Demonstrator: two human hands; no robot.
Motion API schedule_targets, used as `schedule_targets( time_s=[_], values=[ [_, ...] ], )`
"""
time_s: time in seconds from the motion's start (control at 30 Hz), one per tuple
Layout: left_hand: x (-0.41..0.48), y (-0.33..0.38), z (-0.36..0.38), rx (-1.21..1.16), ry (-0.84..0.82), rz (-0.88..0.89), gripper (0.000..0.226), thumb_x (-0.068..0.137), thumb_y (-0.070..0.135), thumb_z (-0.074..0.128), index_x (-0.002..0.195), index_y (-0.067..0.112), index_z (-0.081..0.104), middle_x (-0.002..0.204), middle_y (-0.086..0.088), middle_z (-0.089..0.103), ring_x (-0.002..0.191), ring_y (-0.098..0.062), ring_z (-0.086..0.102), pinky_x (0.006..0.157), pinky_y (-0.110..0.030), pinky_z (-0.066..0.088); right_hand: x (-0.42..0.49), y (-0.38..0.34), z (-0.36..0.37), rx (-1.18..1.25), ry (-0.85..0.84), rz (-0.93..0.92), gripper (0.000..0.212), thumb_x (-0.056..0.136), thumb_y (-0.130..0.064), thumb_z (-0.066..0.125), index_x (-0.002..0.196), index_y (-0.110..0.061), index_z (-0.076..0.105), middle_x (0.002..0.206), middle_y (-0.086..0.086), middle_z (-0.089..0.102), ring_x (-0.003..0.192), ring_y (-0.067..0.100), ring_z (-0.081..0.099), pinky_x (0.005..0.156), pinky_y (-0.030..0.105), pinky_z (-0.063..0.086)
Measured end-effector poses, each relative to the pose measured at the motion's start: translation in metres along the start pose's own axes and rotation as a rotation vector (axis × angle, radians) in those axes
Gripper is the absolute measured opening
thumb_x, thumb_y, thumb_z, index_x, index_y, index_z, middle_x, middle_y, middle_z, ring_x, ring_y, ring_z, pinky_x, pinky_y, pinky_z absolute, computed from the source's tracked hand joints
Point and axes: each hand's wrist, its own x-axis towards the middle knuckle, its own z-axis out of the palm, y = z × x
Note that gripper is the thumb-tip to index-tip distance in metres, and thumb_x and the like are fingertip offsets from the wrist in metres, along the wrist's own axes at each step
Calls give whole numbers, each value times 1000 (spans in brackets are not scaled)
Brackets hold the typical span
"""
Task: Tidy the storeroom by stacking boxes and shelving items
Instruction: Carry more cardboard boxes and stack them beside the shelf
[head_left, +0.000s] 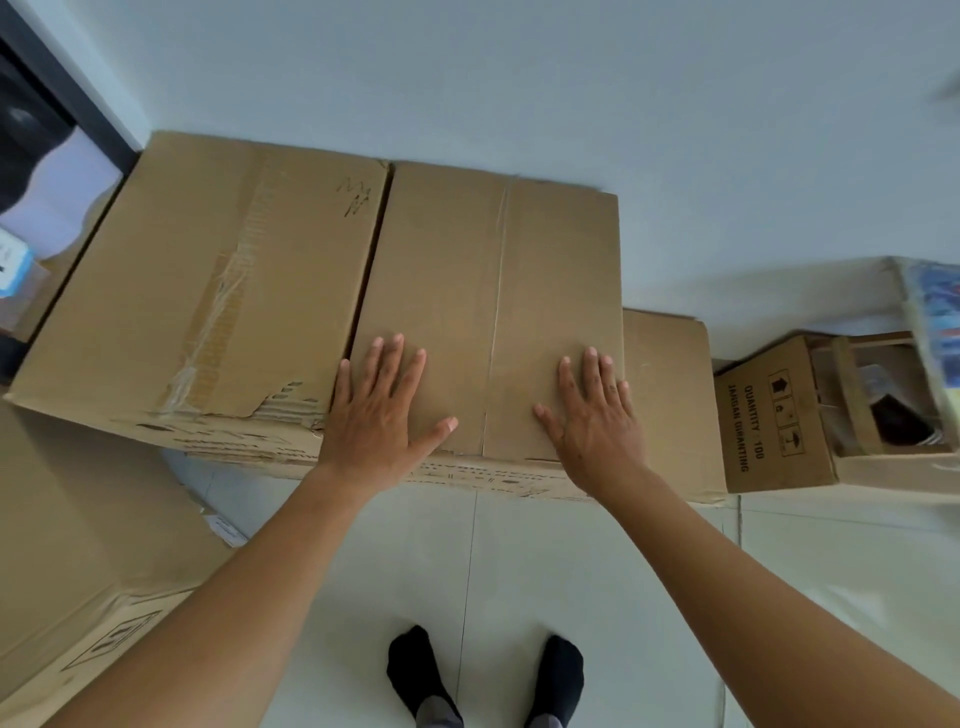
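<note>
A large brown cardboard box (291, 270) stands against the white wall, its top flaps closed, with torn tape on the left flap. My left hand (376, 415) lies flat on the right flap near the front edge, fingers straight and spread. My right hand (595, 415) lies flat on the same flap further right, fingers straight. A lower box (670, 395) sticks out from under it on the right.
A small printed carton (774, 421) with open top stands at the right by the wall. Another large box (78, 545) sits at the lower left. A dark-framed shelf (47, 171) is at the far left. My socked feet (483, 680) stand on pale floor tiles.
</note>
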Motion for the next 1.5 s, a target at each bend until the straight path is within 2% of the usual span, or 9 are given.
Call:
schedule_targets(
  time_s=[0.1, 0.2, 0.27, 0.4, 0.53, 0.7, 1.03, 1.33, 1.5],
  values=[
    [-22, 8, -27, -132, -90, -39, 101, 75, 82, 8, 155, 20, 6, 163, -4, -2, 150, -20, -6, 120, -44, 4, -12, -9, -26, 66, -52, -18, 70, 99, -55, 26, 154, -16, 7, 161, 11, -2, 149, 26, -3, 121, 41, 7],
    [-51, 15, -57, -237, -89, -97, 88, 90, 70, 34, 155, 16, 14, 159, -7, 23, 146, -23, 21, 114, -39, 25, -38, -25, -45, 77, -14, -72, 69, 99, -56, 26, 153, -14, 15, 160, 11, 11, 149, 25, 2, 121, 41, 5],
    [-68, 21, -72, -263, -38, -134, 82, 92, 63, 39, 154, 13, 18, 155, -8, 33, 140, -26, 31, 109, -39, 31, -58, -35, -53, 91, 14, -115, 68, 99, -56, 24, 152, -15, 16, 160, 10, 14, 149, 25, 0, 121, 41, 2],
    [-102, 38, -97, -282, 11, -175, 80, 93, 61, 42, 150, 7, 27, 148, -13, 42, 136, -30, 37, 111, -41, 28, -98, -46, -70, 150, 64, -193, 67, 99, -56, 26, 151, -15, 20, 159, 11, 17, 149, 25, 1, 121, 40, 1],
    [-139, 53, -112, -261, 55, -250, 95, 83, 74, 21, 146, 5, 36, 142, -15, 49, 133, -32, 41, 110, -47, 28, -132, -51, -83, 150, 64, -273, 67, 99, -57, 26, 151, -15, 21, 159, 11, 17, 149, 25, 1, 121, 40, 0],
    [-197, 68, -125, -251, 161, -382, 98, 80, 77, 19, 147, 7, 35, 144, -14, 47, 134, -31, 41, 109, -52, 26, -168, -48, -96, 151, 88, -400, 66, 99, -57, 26, 151, -17, 21, 160, 10, 15, 149, 26, 0, 121, 41, -1],
    [-333, 104, -141, -262, 240, -693, 83, 90, 66, 40, 149, 9, 31, 149, -12, 42, 137, -28, 36, 114, -45, 23, -241, -68, -101, 152, 109, -652, 67, 99, -57, 26, 151, -16, 21, 159, 12, 17, 149, 28, 3, 121, 44, 2],
    [-475, 104, -143, -346, 362, -1017, 78, 89, 66, 42, 146, 13, 38, 142, -6, 50, 130, -27, 44, 108, -43, 35, -345, -155, -87, 120, 87, -1014, 68, 98, -57, 29, 149, -12, 26, 156, 14, 25, 147, 30, 12, 120, 42, 8],
    [-564, 97, -139, -358, 437, -1135, 74, 92, 61, 46, 146, 12, 35, 146, -6, 45, 135, -25, 37, 111, -39, 26, -415, -208, -69, 102, 71, -1183, 68, 98, -56, 30, 150, -12, 26, 156, 13, 26, 147, 29, 13, 118, 41, 8]
  ],
)
